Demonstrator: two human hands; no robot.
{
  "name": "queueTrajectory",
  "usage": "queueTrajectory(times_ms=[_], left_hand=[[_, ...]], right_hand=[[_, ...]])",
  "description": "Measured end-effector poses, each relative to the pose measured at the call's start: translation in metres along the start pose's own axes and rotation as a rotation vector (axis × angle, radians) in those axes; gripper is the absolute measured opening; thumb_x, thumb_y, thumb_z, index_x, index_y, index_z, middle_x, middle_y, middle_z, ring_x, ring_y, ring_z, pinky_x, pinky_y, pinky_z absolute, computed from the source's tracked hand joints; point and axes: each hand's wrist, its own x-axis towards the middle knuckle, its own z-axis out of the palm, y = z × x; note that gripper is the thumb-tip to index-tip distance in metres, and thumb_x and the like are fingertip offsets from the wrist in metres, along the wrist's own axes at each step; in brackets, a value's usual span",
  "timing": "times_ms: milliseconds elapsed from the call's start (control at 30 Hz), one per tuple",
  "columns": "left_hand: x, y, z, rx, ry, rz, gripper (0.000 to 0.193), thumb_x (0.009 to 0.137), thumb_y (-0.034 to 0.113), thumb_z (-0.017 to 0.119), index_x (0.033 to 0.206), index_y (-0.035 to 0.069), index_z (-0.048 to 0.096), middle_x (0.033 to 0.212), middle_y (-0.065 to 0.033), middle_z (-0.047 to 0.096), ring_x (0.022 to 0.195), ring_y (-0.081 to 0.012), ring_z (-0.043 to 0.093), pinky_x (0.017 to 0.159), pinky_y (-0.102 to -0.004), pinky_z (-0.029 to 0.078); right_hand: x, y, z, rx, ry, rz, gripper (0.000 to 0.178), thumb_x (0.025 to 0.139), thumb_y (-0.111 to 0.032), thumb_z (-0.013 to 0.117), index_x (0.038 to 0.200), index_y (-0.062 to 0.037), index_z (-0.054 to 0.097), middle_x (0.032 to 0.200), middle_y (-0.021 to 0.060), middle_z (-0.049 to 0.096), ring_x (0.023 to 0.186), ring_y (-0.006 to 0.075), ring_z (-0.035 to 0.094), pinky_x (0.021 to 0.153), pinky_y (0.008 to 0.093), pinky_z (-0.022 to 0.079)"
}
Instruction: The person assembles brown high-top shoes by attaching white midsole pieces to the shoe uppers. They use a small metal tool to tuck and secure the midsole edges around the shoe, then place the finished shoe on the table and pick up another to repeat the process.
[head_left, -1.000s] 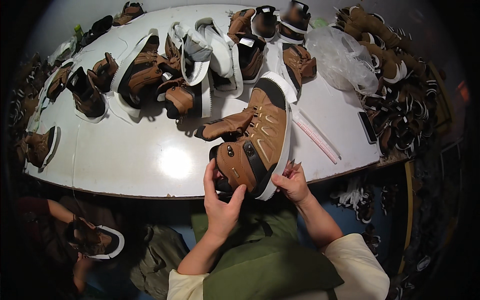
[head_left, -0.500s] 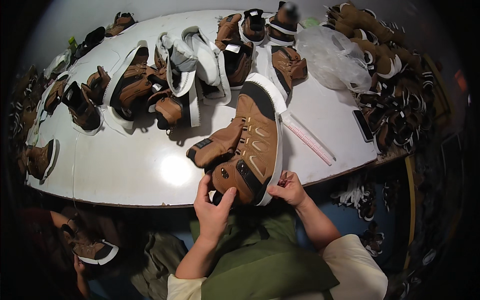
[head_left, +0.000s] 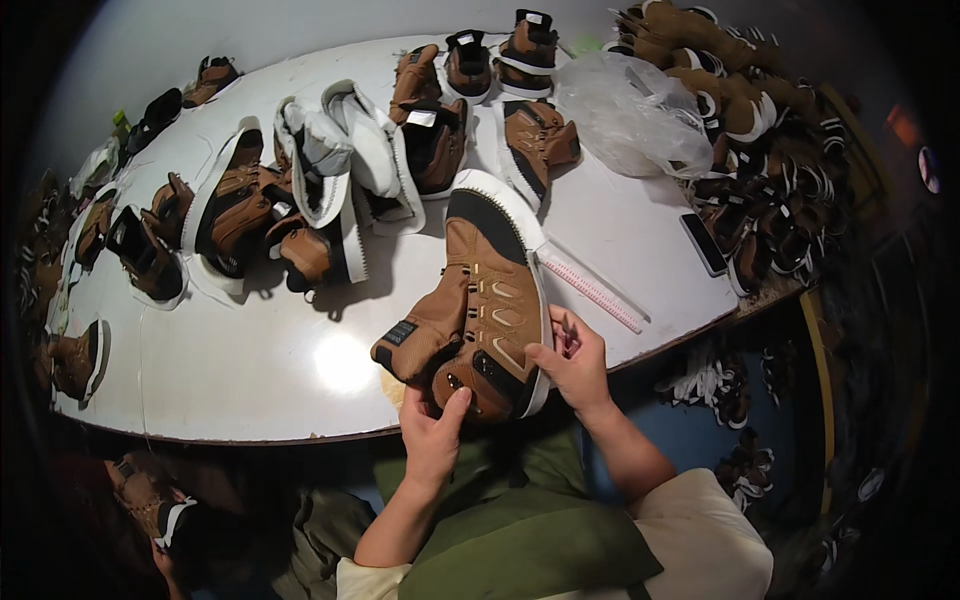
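A brown high-top shoe (head_left: 500,315) with black patches and a white stitched sole edge is tilted before me, toe pointing away. My left hand (head_left: 432,440) grips its heel and collar, thumb outside and fingers partly hidden behind the collar. My right hand (head_left: 578,365) is closed at the sole's right side near the heel, its thumb pressed to the white edge. Something small and dark shows among the right fingers, too unclear to name. The padded tongue flops out to the left. Beyond the shoe lies a clear ruler (head_left: 595,290) with red markings.
Several brown shoes (head_left: 235,205) and white sole pieces (head_left: 365,140) stand across the white table (head_left: 230,370). A clear plastic bag (head_left: 635,115) and a phone (head_left: 703,245) lie right, beside heaped shoes (head_left: 790,200). At lower left another person's hand (head_left: 163,560) holds a shoe.
My view has shifted, so the table things sit farther left. My right hand has moved up along the sole edge from the heel. The other person's shoe has turned.
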Motion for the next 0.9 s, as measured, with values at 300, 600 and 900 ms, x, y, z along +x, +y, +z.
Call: queueTrajectory(times_ms=[300, 600, 900], left_hand=[[-0.002, 0.012, -0.029, 1.217, -0.223, -0.114, 0.039, 0.08, 0.035, 0.072, 0.066, -0.001, 0.067, 0.051, -0.015, 0.055, 0.052, -0.0301, 0.057, 0.055, -0.0372, 0.048], [0.025, 0.037, 0.015, 0.975, -0.142, 0.531, 0.017, 0.071, 0.005, 0.075, 0.083, 0.004, 0.064, 0.079, -0.0082, 0.061, 0.071, -0.0264, 0.06, 0.062, -0.0349, 0.048], [0.041, 0.022, 0.023, 1.145, -0.092, 0.587, 0.014, 0.073, 0.004, 0.072, 0.084, 0.004, 0.063, 0.078, -0.0067, 0.058, 0.072, -0.0254, 0.059, 0.061, -0.0351, 0.047]], right_hand=[[0.007, 0.004, -0.008, -0.079, 0.013, 0.112, 0.023, 0.082, -0.004, 0.068, 0.101, 0.0045, 0.06, 0.084, -0.0028, 0.06, 0.074, 0.0012, 0.049, 0.066, 0.0177, 0.041], [0.017, -0.008, 0.001, -0.139, -0.149, 0.191, 0.02, 0.08, -0.005, 0.07, 0.092, 0.0027, 0.057, 0.073, -0.0088, 0.041, 0.067, 0.0002, 0.036, 0.059, 0.0167, 0.032], [0.024, -0.01, 0.014, -0.103, -0.237, 0.145, 0.021, 0.079, -0.007, 0.071, 0.094, 0.0015, 0.058, 0.074, -0.0078, 0.046, 0.068, 0.0002, 0.038, 0.058, 0.0176, 0.033]])
